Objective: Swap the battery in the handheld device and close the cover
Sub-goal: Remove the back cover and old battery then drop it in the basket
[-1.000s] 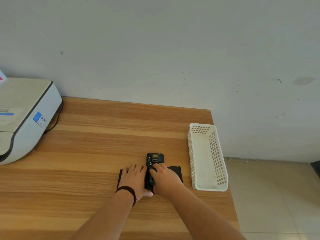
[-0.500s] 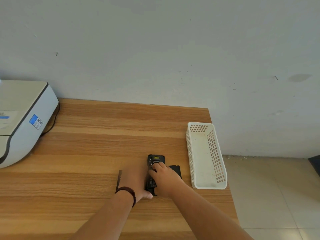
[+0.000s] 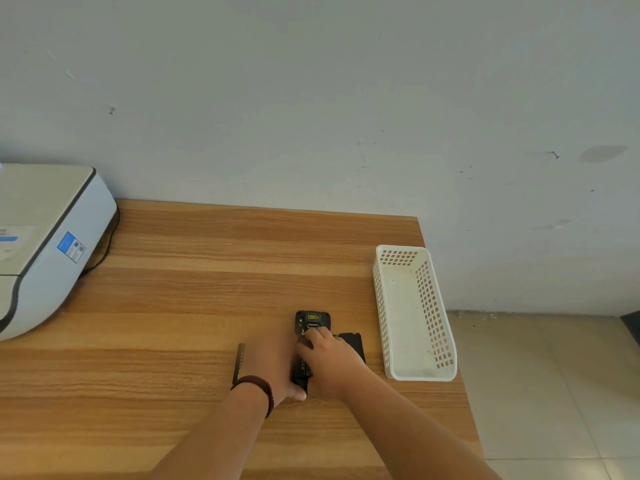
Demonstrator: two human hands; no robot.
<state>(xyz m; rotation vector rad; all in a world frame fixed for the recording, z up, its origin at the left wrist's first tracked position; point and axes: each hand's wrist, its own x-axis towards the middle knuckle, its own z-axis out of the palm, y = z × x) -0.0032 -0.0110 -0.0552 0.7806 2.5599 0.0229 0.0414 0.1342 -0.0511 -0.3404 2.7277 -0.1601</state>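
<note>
Both hands' grip [image 3: 273,365] presses the boxy black device [image 3: 312,323].

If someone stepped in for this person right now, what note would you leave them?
Left hand: flat beside the device, steadying it, over a dark flat piece.
Right hand: on the device, fingertips near its top end; grip unclear.
Device lies back-up on the table. Another dark flat piece lies right of it. Basket empty.
Done: cannot tell whether the battery is swapped.
Left: check the battery, close the cover.
</note>
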